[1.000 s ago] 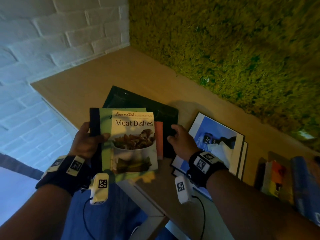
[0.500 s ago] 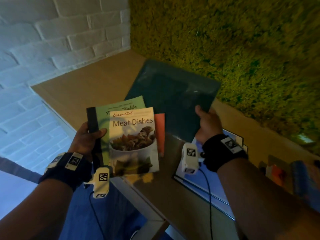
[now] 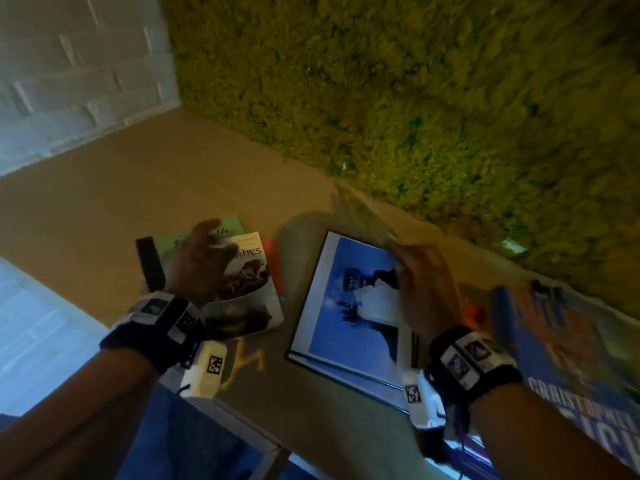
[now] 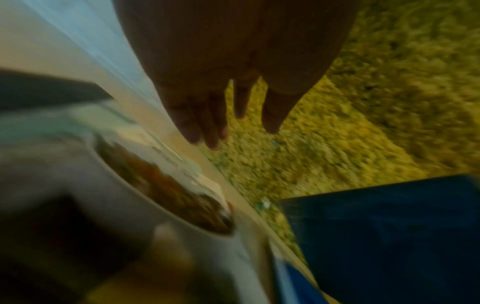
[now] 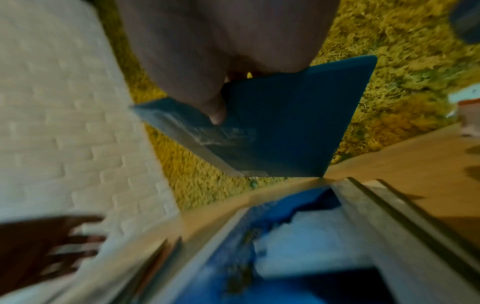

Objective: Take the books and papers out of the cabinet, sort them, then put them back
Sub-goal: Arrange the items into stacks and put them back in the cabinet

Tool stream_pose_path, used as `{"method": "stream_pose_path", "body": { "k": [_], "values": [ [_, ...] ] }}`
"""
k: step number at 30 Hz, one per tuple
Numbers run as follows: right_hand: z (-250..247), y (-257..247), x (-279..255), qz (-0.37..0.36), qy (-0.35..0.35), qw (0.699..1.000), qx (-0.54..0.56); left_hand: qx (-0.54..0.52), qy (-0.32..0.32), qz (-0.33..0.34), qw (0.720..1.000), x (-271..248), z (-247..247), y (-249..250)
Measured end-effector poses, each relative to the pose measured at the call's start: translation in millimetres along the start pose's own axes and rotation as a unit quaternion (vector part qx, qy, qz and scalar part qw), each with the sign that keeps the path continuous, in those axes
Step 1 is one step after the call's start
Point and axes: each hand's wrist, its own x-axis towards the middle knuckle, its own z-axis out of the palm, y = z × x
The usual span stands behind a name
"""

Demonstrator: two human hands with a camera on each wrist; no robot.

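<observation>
A stack topped by the "Meat Dishes" cookbook (image 3: 249,292) lies flat on the wooden top (image 3: 138,188), with a green book (image 3: 232,225) under it. My left hand (image 3: 204,251) hovers over this stack, fingers straight and holding nothing, as the left wrist view also shows (image 4: 207,127). My right hand (image 3: 419,282) grips a thin dark teal folder (image 5: 298,123), thumb on its face. In the head view the folder (image 3: 360,213) is a blurred edge-on streak. It is held above a flat blue-cover book (image 3: 346,306).
A moss wall (image 3: 415,98) backs the wooden top and a white brick wall (image 3: 69,81) closes the left. A large blue book (image 3: 571,358) and an orange one (image 3: 474,313) lie at the right. The top's front edge runs just below my wrists.
My left hand has laid the cookbook stack down on the wooden top and let go of it. My right hand has lifted the dark folder and carried it right, over the blue-cover book.
</observation>
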Motion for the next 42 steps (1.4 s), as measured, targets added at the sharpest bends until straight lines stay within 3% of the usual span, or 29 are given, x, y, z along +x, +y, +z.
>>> {"method": "stream_pose_path", "body": {
  "k": [1,5,6,8,10,11,13,15,17,20,24,26,28,30,32,35,38,42],
  "values": [
    [6,3,-13,-0.025,-0.036,0.998,-0.045,-0.040,-0.051,-0.006,0.998,-7,18,6],
    [23,7,-61,-0.100,-0.222,0.960,-0.139,0.089,-0.158,0.048,0.982,-29,89,9],
    [23,5,-70,-0.105,-0.266,0.950,-0.128,0.137,-0.175,0.083,0.972,-28,102,3],
    [26,7,-80,-0.037,-0.312,0.945,-0.087,0.255,-0.208,0.151,0.932,-23,124,-10],
    [36,27,-78,0.081,-0.248,0.961,-0.094,0.337,-0.233,0.099,0.907,-23,137,-11],
    [37,33,-75,0.147,-0.217,0.962,-0.075,0.348,-0.229,0.057,0.907,-23,144,-12],
    [41,46,-72,0.252,-0.198,0.946,0.040,0.370,-0.223,0.034,0.901,-20,155,-6],
    [46,49,-67,0.312,-0.166,0.926,0.135,0.347,-0.212,0.012,0.914,-11,162,-8],
    [43,46,-60,0.365,-0.143,0.903,0.176,0.257,-0.206,-0.020,0.944,-10,163,-4],
    [39,51,-53,0.415,-0.113,0.868,0.247,0.196,-0.245,-0.064,0.947,-13,161,-7],
    [39,48,-56,0.400,-0.093,0.868,0.279,0.146,-0.298,-0.018,0.943,-9,144,0],
    [32,43,-51,0.372,-0.023,0.880,0.296,0.032,-0.268,0.018,0.963,-17,130,18],
    [17,39,-38,0.336,0.068,0.891,0.297,-0.012,-0.237,0.075,0.968,-29,117,37],
    [-5,32,-25,0.307,0.118,0.868,0.372,-0.083,-0.239,0.119,0.960,-36,109,53],
    [-21,24,-21,0.285,0.115,0.848,0.432,-0.115,-0.207,0.144,0.961,-37,109,58],
    [-26,17,-38,0.264,0.098,0.890,0.359,-0.075,-0.148,0.149,0.975,-38,117,36],
    [-13,14,-61,0.262,0.077,0.908,0.319,-0.036,-0.068,0.153,0.985,-48,129,12],
    [-11,22,-64,0.262,0.076,0.929,0.251,-0.042,-0.055,0.184,0.981,-53,140,8]
  ]
}}
